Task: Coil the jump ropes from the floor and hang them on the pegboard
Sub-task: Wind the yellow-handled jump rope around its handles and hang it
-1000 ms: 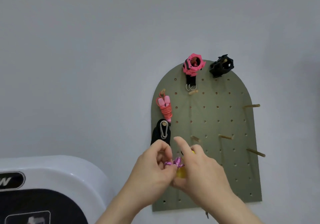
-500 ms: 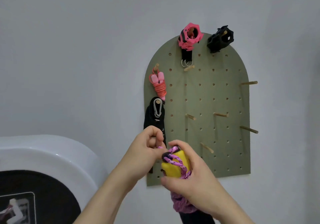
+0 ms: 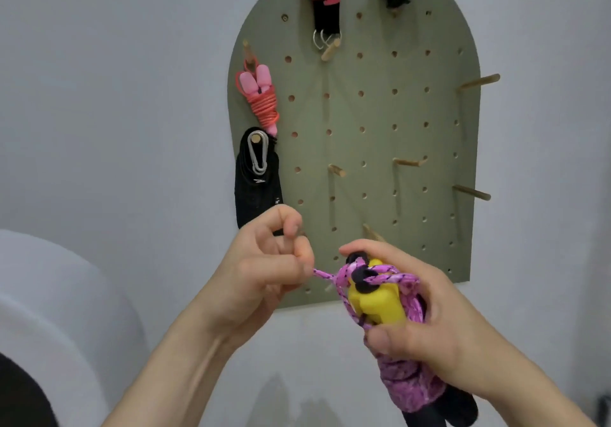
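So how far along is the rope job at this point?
Done: one pink jump rope hangs coiled on a peg of the pegboard. In hand: the right hand grips a purple rope bundled round yellow handles, and the left hand pinches a taut strand of it. Left: finishing that wrap and hanging it; several wooden pegs are bare. The floor is out of view.

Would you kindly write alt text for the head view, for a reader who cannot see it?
The right hand grips a coiled purple jump rope with a yellow handle while the left hand pinches a strand of it, before a green pegboard.
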The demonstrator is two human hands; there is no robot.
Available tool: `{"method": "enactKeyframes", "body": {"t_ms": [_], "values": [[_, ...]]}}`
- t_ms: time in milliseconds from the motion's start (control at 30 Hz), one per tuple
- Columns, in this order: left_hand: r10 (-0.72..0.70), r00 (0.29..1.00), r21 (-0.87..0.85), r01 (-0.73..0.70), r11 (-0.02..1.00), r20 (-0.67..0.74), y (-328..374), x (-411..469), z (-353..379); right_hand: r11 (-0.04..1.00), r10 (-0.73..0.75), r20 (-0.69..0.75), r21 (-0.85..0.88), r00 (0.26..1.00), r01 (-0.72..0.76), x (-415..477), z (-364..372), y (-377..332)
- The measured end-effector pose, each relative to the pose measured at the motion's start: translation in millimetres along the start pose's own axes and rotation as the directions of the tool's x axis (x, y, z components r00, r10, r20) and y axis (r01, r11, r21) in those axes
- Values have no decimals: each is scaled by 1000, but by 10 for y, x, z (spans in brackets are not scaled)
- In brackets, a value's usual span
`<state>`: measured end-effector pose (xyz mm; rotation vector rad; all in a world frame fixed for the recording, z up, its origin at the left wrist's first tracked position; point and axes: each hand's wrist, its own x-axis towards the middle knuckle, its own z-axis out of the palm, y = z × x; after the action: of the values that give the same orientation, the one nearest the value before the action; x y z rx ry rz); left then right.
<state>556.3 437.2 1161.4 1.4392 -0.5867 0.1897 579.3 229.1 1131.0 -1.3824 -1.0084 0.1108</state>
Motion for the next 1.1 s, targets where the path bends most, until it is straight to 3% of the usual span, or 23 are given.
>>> {"method": "enactKeyframes", "body": {"t_ms": [67,100,167,233,300,367,400,467,533,633,767,800,867,933,1000,1100], "values": [[-8,1000,-59,9,998,11,-51,207,68,970,57,80,232,995,-74,7,-202,68],[-1,1000,-99,3,995,17,-89,320,126,904,72,165,406,984,-134,26,-269,127],[15,1000,-173,-17,985,-10,-196,533,265,676,-21,328,700,944,-228,67,-346,299],[14,990,-158,-36,987,-137,-347,751,408,504,-100,375,818,922,-278,125,-413,489],[43,939,9,-42,999,-342,-528,927,560,355,-99,361,883,927,-306,160,-483,660],[127,862,260,5,966,-491,-684,1046,697,274,-18,264,929,964,-249,170,-564,798],[138,844,321,43,946,-519,-736,1078,742,313,61,170,933,984,-180,167,-642,865],[119,853,409,118,905,-509,-800,1119,774,535,167,47,835,985,-130,161,-829,890],[158,888,620,164,767,-432,-820,1160,774,741,148,42,657,988,-139,210,-1082,840],[183,910,806,218,550,-371,-778,1272,777,828,126,180,523,975,-204,369,-1405,763],[145,935,907,263,330,-324,-691,1507,771,822,248,212,471,945,-321,740,-1599,739],[130,937,909,269,320,-323,-681,1563,732,837,289,193,425,938,-345,840,-1602,705],[71,932,852,292,434,-355,-674,1660,630,903,333,94,255,938,-346,1029,-1566,639],[18,917,743,311,593,-398,-650,1725,508,962,274,-62,11,960,-274,1185,-1489,590],[-21,915,666,308,680,-402,-616,1774,345,959,161,-164,-205,973,-193,1325,-1438,577],[-85,946,613,270,742,-313,-558,1844,101,956,106,-196,-251,975,-154,1494,-1420,569]]}}
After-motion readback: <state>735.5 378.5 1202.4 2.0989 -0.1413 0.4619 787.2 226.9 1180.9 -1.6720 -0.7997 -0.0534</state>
